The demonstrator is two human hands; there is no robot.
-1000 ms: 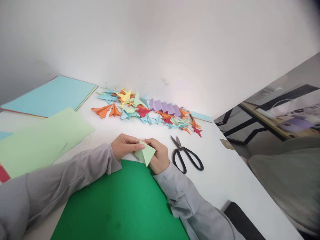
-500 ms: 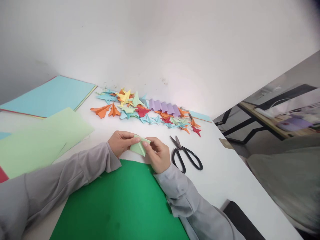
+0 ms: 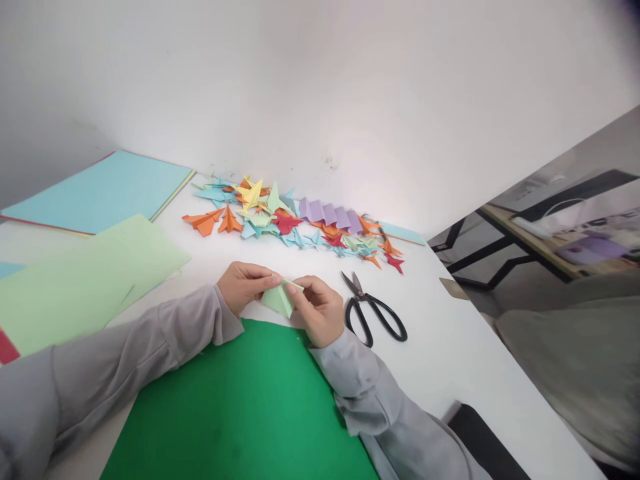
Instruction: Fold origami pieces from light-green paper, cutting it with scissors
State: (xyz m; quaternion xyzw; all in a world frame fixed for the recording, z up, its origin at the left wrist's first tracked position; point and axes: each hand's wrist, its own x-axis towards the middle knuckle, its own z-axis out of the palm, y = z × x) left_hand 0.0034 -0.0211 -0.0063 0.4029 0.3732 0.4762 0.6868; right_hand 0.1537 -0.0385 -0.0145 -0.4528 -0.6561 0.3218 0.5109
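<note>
A small folded piece of light green paper [image 3: 278, 301] is held between my two hands, above the far edge of a dark green sheet [image 3: 235, 400]. My left hand [image 3: 244, 287] pinches its upper left part between thumb and fingers. On the other side, my right hand [image 3: 320, 308] grips the upper right corner, thumb on the near face. Creases show on the paper's face; its far side is hidden by my fingers. Black-handled scissors [image 3: 367, 300] lie just right of my right hand, blades partly apart.
Folded paper planes [image 3: 250, 193] in several colours lie along the wall, beside a pleated purple strip [image 3: 330, 215]. Light green sheets [image 3: 95, 273] and a stack topped with light blue paper [image 3: 110, 190] are at left. A black flat object [image 3: 480, 440] sits near the right table edge.
The folded paper has tilted slightly and its lower tip hangs a little lower. Both hands keep their pinch, nearly in the same place. The view has shifted very slightly.
</note>
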